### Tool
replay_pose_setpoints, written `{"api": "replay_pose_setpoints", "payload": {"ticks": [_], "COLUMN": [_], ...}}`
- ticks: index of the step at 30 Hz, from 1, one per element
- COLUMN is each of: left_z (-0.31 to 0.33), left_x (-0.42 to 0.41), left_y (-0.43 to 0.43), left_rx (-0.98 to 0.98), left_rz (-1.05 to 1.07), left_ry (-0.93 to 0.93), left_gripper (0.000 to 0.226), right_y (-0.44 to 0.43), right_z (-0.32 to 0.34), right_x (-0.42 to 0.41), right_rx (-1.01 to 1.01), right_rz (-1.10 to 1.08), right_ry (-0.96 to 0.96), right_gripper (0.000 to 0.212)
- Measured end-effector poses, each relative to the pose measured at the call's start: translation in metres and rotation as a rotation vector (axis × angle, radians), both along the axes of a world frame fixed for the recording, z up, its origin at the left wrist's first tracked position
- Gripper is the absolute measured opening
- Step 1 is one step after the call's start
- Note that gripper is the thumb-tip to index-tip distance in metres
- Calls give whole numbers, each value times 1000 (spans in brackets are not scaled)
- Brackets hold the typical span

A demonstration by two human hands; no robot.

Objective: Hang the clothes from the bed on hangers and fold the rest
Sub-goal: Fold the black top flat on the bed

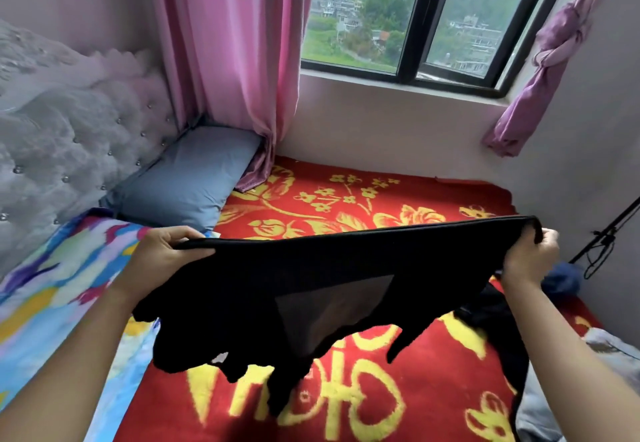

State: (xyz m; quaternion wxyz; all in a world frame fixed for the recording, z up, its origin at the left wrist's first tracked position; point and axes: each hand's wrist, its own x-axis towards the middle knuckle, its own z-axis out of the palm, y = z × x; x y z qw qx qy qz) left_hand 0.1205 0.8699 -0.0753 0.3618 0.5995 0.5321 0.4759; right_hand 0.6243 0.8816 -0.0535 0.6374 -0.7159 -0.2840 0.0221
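Holding a black garment (294,285) stretched wide above the bed (415,195), the person grips its upper edge at both ends. The left hand (162,254) pinches one end, thumb on top of the hem. The right hand (530,256) curls its fingers round the other end, which sits a little higher. The cloth hangs loose below the taut edge, with a sheer panel (332,306) near its middle and ragged ends dangling over the red blanket (381,393) patterned with yellow flowers. More dark clothing (491,313) lies on the bed under the right forearm, with a blue bundle (562,278) just beyond it by the wall. A grey-blue pillow (187,178) lies against the tufted headboard (69,129), beside a multicoloured cover (52,289). A pink curtain (228,60) hangs by the window (412,22).
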Motion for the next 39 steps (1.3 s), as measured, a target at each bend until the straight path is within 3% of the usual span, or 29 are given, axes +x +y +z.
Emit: {"api": "replay_pose_setpoints", "payload": {"ticks": [4,9,11,13,15,18,22,25,27,29,33,36,39], "left_z": [23,0,-19,-43,-62,-72,-61,-66,-79,-119,-240,-339,-406], "left_x": [-9,-27,-37,-49,-59,-55,14,62,70,69,66,68,67], "left_y": [-16,-20,-23,-29,-37,-14,90,184,222,245,182,96,29], "left_rx": [94,-149,-277,-412,-533,-452,-241,-157,-289,-514,-799,-1050,-1187], "left_rz": [-3,-145,-239,-334,-339,-209,101,348,420,462,320,242,202], "left_ry": [43,18,168,418,538,679,652,838,831,728,745,679,636], "left_gripper": [26,32,25,36,36,18,10,34,77,101,102,103,104], "right_y": [-22,-41,-52,-64,-74,-60,27,114,152,172,132,58,-8], "right_z": [-10,-41,-57,-74,-90,-104,-108,-107,-109,-134,-220,-314,-386], "right_x": [3,7,7,8,10,12,12,25,34,38,7,-21,-35], "right_rx": [86,-20,-52,-64,-101,-157,-332,-460,-572,-717,-912,-1175,-1389], "right_rz": [-5,89,93,73,58,72,24,-108,-131,-118,160,307,270], "right_ry": [-30,-45,-51,-50,-49,-13,40,65,18,-145,-388,-341,-154], "right_gripper": [24,23,29,33,45,53,41,40,44,52,61,58,59]}}
